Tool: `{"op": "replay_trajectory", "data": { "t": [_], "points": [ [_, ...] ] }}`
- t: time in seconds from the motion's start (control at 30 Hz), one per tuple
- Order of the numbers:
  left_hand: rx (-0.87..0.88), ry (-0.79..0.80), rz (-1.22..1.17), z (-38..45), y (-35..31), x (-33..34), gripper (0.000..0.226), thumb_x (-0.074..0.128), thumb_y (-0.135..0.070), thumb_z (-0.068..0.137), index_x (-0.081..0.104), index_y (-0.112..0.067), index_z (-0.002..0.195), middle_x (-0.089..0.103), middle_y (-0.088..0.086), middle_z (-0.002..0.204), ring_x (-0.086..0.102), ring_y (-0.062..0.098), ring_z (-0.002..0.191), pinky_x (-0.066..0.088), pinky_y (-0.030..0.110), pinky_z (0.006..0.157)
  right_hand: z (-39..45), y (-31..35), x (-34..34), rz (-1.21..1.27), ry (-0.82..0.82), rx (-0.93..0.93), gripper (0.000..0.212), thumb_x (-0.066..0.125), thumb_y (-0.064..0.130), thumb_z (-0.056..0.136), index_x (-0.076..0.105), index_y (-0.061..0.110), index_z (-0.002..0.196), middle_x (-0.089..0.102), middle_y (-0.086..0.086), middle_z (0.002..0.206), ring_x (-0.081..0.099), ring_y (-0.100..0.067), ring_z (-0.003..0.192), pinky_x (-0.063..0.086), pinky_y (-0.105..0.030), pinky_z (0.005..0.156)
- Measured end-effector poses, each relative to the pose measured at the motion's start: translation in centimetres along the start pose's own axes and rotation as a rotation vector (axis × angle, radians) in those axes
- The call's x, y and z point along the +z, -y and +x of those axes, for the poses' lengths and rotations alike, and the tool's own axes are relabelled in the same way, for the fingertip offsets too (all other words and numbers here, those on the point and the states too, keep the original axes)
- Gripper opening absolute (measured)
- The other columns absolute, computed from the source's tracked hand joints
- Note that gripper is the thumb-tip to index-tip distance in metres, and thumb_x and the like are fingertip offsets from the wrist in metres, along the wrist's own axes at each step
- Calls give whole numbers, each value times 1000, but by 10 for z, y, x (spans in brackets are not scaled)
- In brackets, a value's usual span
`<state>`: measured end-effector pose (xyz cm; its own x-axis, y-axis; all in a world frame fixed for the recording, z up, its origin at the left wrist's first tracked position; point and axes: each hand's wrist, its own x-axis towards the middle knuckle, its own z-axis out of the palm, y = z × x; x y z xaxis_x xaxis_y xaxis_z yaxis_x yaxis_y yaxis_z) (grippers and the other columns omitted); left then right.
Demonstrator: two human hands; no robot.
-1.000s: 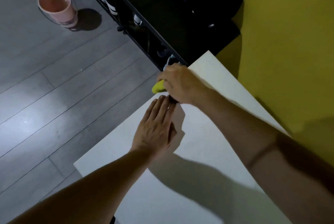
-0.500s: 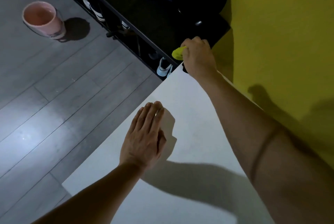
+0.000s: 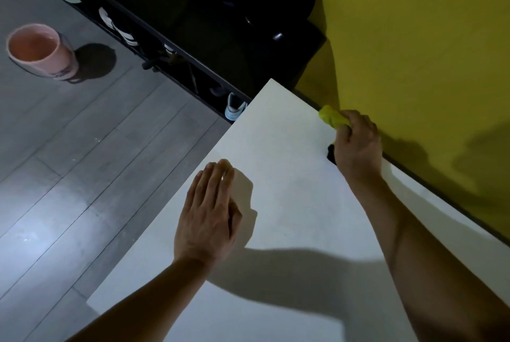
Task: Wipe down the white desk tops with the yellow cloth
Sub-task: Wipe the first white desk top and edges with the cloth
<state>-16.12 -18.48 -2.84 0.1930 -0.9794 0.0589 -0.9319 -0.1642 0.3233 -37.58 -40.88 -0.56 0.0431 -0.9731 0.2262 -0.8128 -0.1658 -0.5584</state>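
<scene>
While the left hand (image 3: pixel 209 214) lay flat on the worktop (image 3: pixel 289 176), the right hand (image 3: pixel 356 143) clutched the cloth (image 3: pixel 331 116) at the far right edge; wiping nearer probably came next.

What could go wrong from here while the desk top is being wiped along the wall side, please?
The right hand grips the yellow cloth bunched small at the desk top's rim by the yellow wall, so each pass may cover little and knuckles may scrape the wall. The left hand lies flat on the surface and may leave marks. The pink cup on the floor could be kicked.
</scene>
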Motion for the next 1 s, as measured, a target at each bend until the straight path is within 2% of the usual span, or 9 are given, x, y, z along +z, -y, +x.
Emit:
{"op": "replay_trajectory", "data": {
  "t": [0.07, 0.17, 0.27, 0.33, 0.57, 0.7, 0.8, 0.87, 1.0],
  "points": [
    [1, -12, 9, 1, 0, 1, 59, 32, -23, 102, 40, -1, 156, 37, 18, 164, 32, 34, 154, 26, 47, 126, 8, 14, 8, -48, 20, 41, 54, 32, 30, 86, 68, 11, 120, 69, -17, 109, 61, -40, 98, 50, -45, 80],
    [-6, -9, 23, 1, 0, 1, 59, 31, -25, 102, 40, -1, 156, 37, 18, 164, 32, 34, 154, 25, 46, 127, 27, 56, 42, -120, 115, -31, 54, 31, 35, 90, 64, 14, 128, 68, -15, 115, 60, -38, 104, 44, -40, 81],
    [-7, -6, 35, 1, 0, 1, 59, 31, -26, 103, 39, -2, 157, 36, 18, 165, 31, 34, 155, 22, 45, 128, 46, 92, 74, -122, 171, -98, 43, 39, 32, 99, 58, 16, 133, 64, -12, 118, 59, -32, 105, 32, -30, 74],
    [0, -14, 36, 1, 1, 1, 60, 31, -27, 103, 38, -2, 157, 36, 18, 165, 31, 33, 155, 23, 45, 128, 50, 98, 80, -118, 209, -132, 39, 42, 28, 102, 56, 15, 135, 61, -12, 119, 58, -31, 106, 32, -29, 75],
    [3, 13, 30, 1, 0, -3, 60, 32, -25, 101, 39, -4, 156, 38, 18, 164, 34, 35, 153, 27, 47, 127, 8, 24, 27, -120, 55, -86, 52, 31, 35, 91, 66, 14, 122, 67, -14, 111, 60, -37, 101, 47, -43, 86],
    [11, 37, 74, 2, -6, -9, 60, 42, -16, 97, 42, -15, 156, 37, 17, 162, 35, 37, 150, 31, 51, 124, -30, -50, -33, -196, -98, -33, 35, 45, 18, 92, 68, 8, 117, 68, -17, 110, 59, -38, 100, 46, -43, 91],
    [-5, 22, 65, 11, -20, -10, 62, 59, -9, 89, 48, -9, 150, 44, 17, 158, 42, 39, 144, 36, 52, 120, -51, -84, -62, -247, -203, -40, 32, 51, 6, 90, 66, 7, 119, 67, -18, 114, 55, -37, 105, 47, -46, 92],
    [99, 40, 47, 25, -39, -4, 64, 59, -15, 90, 44, -7, 152, 44, 18, 159, 42, 39, 146, 35, 52, 121, -51, -88, -62, -249, -227, -42, 33, 51, 5, 89, 67, 8, 118, 67, -18, 113, 56, -38, 104, 49, -47, 89],
    [306, 116, 14, 51, -98, 25, 64, 39, -29, 100, 35, -7, 160, 33, 17, 167, 29, 38, 155, 23, 50, 129, -47, -88, -58, -271, -247, -44, 32, 49, 8, 88, 68, 10, 114, 67, -16, 109, 54, -37, 98, 47, -45, 81]
  ]
}}
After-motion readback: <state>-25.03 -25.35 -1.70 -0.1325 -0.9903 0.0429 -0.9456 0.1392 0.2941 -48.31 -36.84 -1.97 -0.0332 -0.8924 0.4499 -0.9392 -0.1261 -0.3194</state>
